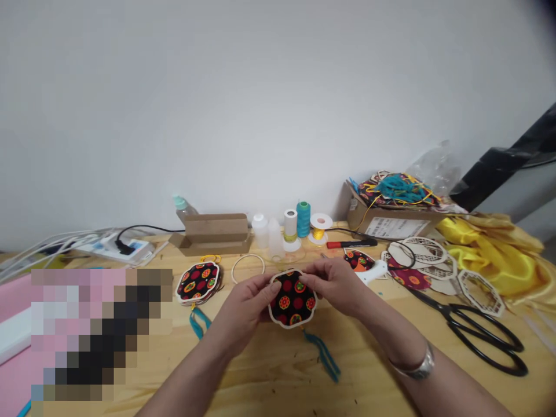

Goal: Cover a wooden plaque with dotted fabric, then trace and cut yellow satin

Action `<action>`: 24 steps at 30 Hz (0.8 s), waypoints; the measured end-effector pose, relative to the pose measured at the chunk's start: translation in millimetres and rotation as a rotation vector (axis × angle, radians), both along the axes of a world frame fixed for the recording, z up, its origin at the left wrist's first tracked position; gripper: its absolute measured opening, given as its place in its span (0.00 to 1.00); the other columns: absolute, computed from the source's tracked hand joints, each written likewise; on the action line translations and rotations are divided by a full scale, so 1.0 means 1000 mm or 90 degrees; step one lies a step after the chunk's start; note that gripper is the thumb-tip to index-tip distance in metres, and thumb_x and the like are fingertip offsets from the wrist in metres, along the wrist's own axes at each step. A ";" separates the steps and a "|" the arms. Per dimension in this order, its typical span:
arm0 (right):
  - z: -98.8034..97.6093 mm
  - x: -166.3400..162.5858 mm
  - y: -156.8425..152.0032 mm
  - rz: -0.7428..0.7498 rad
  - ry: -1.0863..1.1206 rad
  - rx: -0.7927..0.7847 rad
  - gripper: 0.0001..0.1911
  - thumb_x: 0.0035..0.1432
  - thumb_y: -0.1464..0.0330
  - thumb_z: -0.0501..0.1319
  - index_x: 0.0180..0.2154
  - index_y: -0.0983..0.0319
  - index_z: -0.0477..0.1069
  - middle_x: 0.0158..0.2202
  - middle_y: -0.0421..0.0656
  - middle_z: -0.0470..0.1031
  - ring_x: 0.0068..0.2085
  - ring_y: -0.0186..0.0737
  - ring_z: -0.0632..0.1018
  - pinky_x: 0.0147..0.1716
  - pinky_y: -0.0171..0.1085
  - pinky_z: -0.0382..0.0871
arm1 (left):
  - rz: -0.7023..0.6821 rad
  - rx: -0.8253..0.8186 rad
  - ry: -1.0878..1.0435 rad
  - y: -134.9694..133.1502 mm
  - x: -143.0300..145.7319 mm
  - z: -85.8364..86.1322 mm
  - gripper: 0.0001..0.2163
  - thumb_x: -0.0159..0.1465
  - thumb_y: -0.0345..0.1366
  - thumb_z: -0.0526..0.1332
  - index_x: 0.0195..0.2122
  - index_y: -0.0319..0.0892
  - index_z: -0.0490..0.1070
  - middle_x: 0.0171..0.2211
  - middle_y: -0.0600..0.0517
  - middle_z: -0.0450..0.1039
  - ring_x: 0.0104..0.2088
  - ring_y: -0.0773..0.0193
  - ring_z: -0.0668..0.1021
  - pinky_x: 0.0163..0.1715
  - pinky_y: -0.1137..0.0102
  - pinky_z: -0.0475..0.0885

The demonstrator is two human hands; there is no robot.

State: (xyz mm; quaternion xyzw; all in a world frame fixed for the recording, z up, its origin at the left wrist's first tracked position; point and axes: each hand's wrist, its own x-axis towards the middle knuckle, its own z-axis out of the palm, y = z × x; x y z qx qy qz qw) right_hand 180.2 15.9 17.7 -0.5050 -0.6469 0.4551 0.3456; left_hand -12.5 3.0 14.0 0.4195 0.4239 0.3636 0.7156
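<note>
Between my two hands is a scalloped fabric ornament (293, 301), dark with red, orange and green flower patterns and a pale wooden rim. My left hand (249, 304) grips its left edge, thumb on the front. On the upper right edge, my right hand (332, 286) pinches it, thumb also in front. A teal tassel (321, 354) hangs from its lower edge toward the table. Left of my hands lies a stack of similar ornaments (198, 282) with a yellow cord loop and a teal tassel. The fingers behind the held ornament are hidden.
Black scissors (482, 333), wooden frames (480, 292) and a white glue gun (372, 271) lie to the right. Behind stand thread spools (303, 220), bottles (260, 230) and an open cardboard box (215, 234). A filled carton (391, 226) and yellow satin (486, 249) sit at the back right.
</note>
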 end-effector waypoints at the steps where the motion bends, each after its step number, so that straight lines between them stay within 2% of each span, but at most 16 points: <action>1: -0.002 0.000 0.000 0.008 0.001 -0.010 0.09 0.52 0.67 0.60 0.30 0.65 0.78 0.23 0.40 0.73 0.23 0.31 0.68 0.21 0.30 0.61 | -0.003 0.006 0.015 0.000 0.000 -0.003 0.17 0.58 0.43 0.65 0.45 0.39 0.76 0.32 0.48 0.80 0.28 0.64 0.78 0.29 0.70 0.75; 8: -0.009 0.001 0.000 0.009 0.060 -0.078 0.09 0.51 0.66 0.61 0.29 0.65 0.77 0.22 0.39 0.73 0.22 0.30 0.68 0.21 0.29 0.61 | 0.007 0.086 0.133 -0.002 0.001 -0.007 0.16 0.57 0.47 0.64 0.40 0.41 0.78 0.28 0.52 0.79 0.28 0.63 0.78 0.27 0.72 0.73; 11: -0.013 0.003 0.001 0.013 0.081 -0.083 0.10 0.52 0.65 0.61 0.30 0.65 0.77 0.23 0.40 0.74 0.24 0.31 0.70 0.22 0.30 0.64 | 0.018 0.134 0.187 -0.002 0.001 -0.011 0.18 0.59 0.47 0.62 0.45 0.41 0.76 0.31 0.51 0.79 0.31 0.61 0.78 0.30 0.71 0.73; 13: -0.014 0.005 0.001 0.012 0.080 -0.078 0.10 0.52 0.64 0.62 0.31 0.65 0.77 0.24 0.41 0.75 0.24 0.32 0.71 0.23 0.31 0.65 | 0.040 0.153 0.203 -0.004 0.002 -0.013 0.24 0.59 0.46 0.62 0.55 0.42 0.69 0.33 0.51 0.79 0.34 0.59 0.79 0.34 0.69 0.74; 15: -0.014 0.006 0.002 0.008 0.075 -0.076 0.10 0.52 0.64 0.62 0.31 0.65 0.77 0.24 0.41 0.75 0.24 0.32 0.71 0.23 0.31 0.65 | 0.057 0.162 0.187 -0.006 0.004 -0.013 0.33 0.60 0.44 0.61 0.65 0.43 0.52 0.32 0.51 0.79 0.35 0.59 0.79 0.37 0.67 0.74; 17: -0.012 0.006 0.003 0.002 0.069 -0.082 0.09 0.52 0.65 0.62 0.30 0.65 0.76 0.23 0.40 0.74 0.23 0.31 0.70 0.22 0.30 0.63 | 0.069 0.174 0.168 -0.007 0.007 -0.011 0.40 0.61 0.42 0.60 0.68 0.45 0.34 0.34 0.51 0.79 0.34 0.59 0.80 0.39 0.65 0.74; 19: -0.011 0.006 0.003 -0.006 0.060 -0.089 0.08 0.51 0.66 0.62 0.29 0.66 0.76 0.21 0.39 0.72 0.22 0.30 0.69 0.21 0.30 0.61 | 0.085 0.190 0.167 -0.008 0.009 -0.010 0.44 0.61 0.40 0.60 0.67 0.47 0.24 0.38 0.49 0.79 0.33 0.60 0.80 0.38 0.65 0.75; 22: -0.008 0.006 0.003 0.001 0.067 -0.090 0.09 0.51 0.66 0.62 0.28 0.66 0.75 0.20 0.38 0.71 0.21 0.30 0.67 0.20 0.29 0.59 | 0.065 0.202 0.172 -0.008 0.007 -0.010 0.45 0.61 0.39 0.59 0.66 0.49 0.19 0.41 0.48 0.78 0.34 0.60 0.80 0.38 0.64 0.76; 24: -0.008 0.007 0.003 0.015 0.079 -0.096 0.09 0.51 0.65 0.62 0.28 0.66 0.74 0.20 0.37 0.70 0.21 0.29 0.66 0.19 0.29 0.58 | 0.015 0.202 0.157 -0.006 0.003 -0.012 0.42 0.62 0.39 0.58 0.67 0.51 0.26 0.45 0.48 0.77 0.40 0.58 0.80 0.42 0.63 0.75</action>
